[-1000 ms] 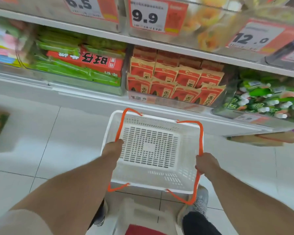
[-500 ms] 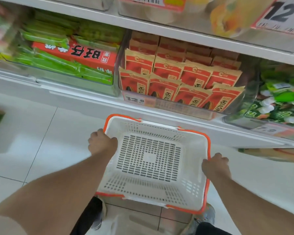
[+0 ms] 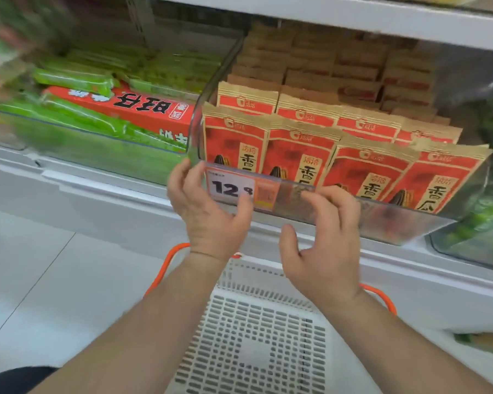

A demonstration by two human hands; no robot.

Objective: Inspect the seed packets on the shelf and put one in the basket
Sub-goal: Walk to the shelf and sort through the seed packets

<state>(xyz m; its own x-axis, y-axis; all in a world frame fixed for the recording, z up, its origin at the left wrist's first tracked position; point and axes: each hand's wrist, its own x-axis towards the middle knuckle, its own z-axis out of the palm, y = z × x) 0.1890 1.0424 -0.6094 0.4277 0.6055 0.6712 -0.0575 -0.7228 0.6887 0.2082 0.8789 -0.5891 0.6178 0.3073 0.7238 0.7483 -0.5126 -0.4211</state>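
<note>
Red-and-kraft seed packets stand upright in rows; both hands' grip open, empty.

The price tag on the clear bin front reads "12". The seed packets carry "香瓜". The red box shows "旺旺" upside down.

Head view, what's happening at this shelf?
A person is reaching both hands to the clear bin of red seed packets. The left hand touches the bin's front corner beside the price tag; the right hand hovers open at the bin's front. No packet is picked yet. The white basket sits below, with nothing showing inside.
</note>
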